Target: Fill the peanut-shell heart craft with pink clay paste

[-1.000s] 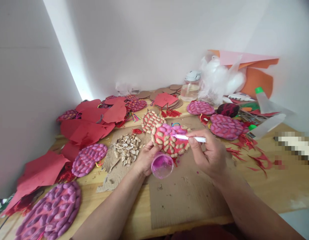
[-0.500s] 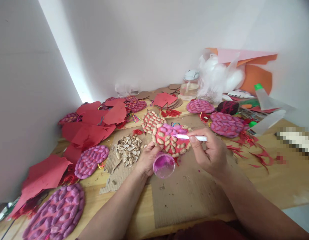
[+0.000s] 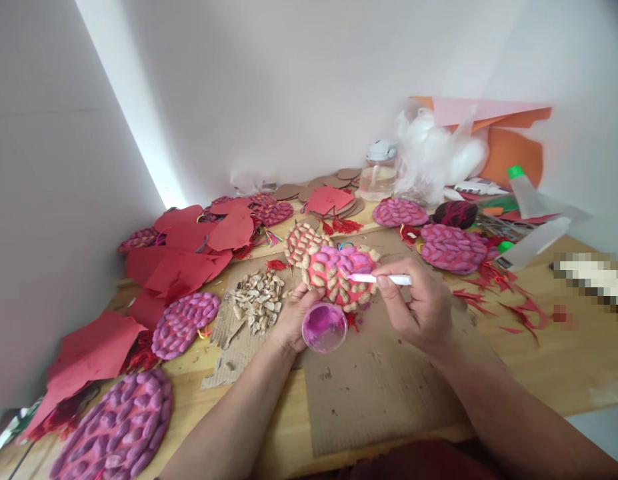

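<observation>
Head camera view shows two bare hands at work above a wooden worktop [image 3: 543,373], partly covered with brown cardboard [image 3: 383,407]. The left hand [image 3: 299,315] is grasping the near left edge of a red disc [image 3: 319,283], with its thumb lying on top. A clear plastic cup [image 3: 325,337], stained inside with purple paint, is right beside this hand; how the fingers support it is hidden. The right hand [image 3: 416,300] is closed around a white-handled paint applicator [image 3: 396,279], and its purple tip is at the peanut shells near the middle of the disc. Many shells in the upper part of this disc are purple, while those in the lower part are of natural tan colour.

Just behind it lies another peanut-shell disc [image 3: 305,244], with tan shells. To the left, a heap of loose peanut shells [image 3: 259,303] rests upon cardboard. Farther left are two purple-shelled discs and red paper sheets [image 3: 89,350]. At the back stand a lidded water bottle [image 3: 377,183] and, next to it, a white plastic bag [image 3: 433,157]
</observation>
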Available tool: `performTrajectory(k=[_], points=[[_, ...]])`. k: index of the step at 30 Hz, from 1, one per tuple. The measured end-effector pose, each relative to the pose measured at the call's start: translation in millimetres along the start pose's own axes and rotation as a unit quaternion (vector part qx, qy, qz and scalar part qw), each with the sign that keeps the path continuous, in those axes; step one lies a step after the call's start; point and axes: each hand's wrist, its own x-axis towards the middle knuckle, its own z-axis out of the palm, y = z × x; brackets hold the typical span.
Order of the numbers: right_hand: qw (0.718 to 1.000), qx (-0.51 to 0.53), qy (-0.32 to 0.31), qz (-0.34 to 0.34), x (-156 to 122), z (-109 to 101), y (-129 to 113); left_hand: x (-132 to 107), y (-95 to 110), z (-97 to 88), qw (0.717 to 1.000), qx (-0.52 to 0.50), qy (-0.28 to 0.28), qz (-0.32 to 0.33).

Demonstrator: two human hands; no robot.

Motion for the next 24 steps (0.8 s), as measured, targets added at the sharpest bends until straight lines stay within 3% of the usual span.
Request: performTrajectory(k=[24], points=[[1.0,0.009,0.003,0.016,0.6,0.5,-0.1,0.4,-0.1,0.9,1.0,0.014,-0.006,0.014]])
